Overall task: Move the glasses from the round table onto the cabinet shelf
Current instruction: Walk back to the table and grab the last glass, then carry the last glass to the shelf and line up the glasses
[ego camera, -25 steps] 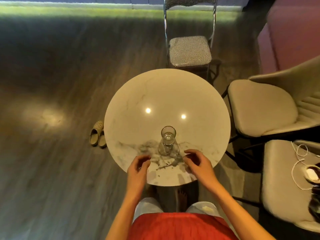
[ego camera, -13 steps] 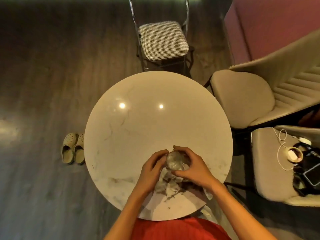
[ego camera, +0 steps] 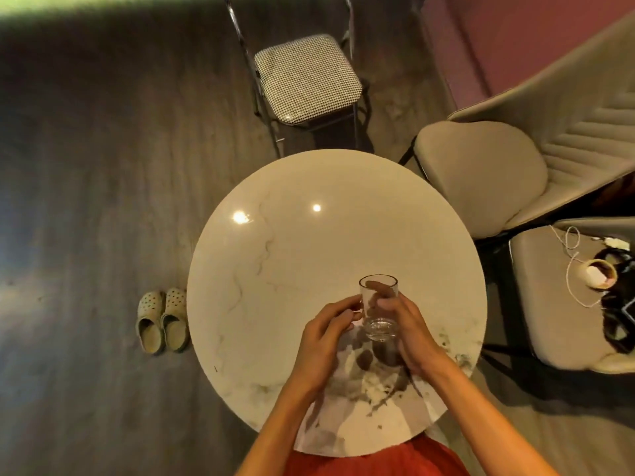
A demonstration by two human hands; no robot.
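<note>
Both hands are in over the near part of the worktop (ego camera: 275, 235), and the glass (ego camera: 378, 309) sits between them, upright, mouth open to the ceiling. The right hand (ego camera: 407, 333) is wrapped around the tumbler from its own side, fingers curling round the far wall where you can see them through the clear glass, thumb on the near side, so that one is closed on it. The left hand (ego camera: 326, 333) comes in from the other side with its fingertips (ego camera: 354, 309) curled and just meeting the wall of the glass, more of a steadying touch than a full grip. Whether the base is resting on the marble or just clear of it I cannot tell; a dark shadow lies below it, nearer the body. Two hands on one smooth, empty tumbler looks like caution: keep it vertical, keep it from slipping. Both forearms reach forward from the red garment (ego camera: 374, 458), wrists fairly straight, elbows out. Beyond the hands the marble runs bare to the checkered chair (ego camera: 305, 77); off to the right hand's side are the padded chairs (ego camera: 481, 173), off to the left's a pair of clogs (ego camera: 161, 319) on the floor. No cabinet in view, so the carry to the shelf is, I'd judge, all ahead.
</note>
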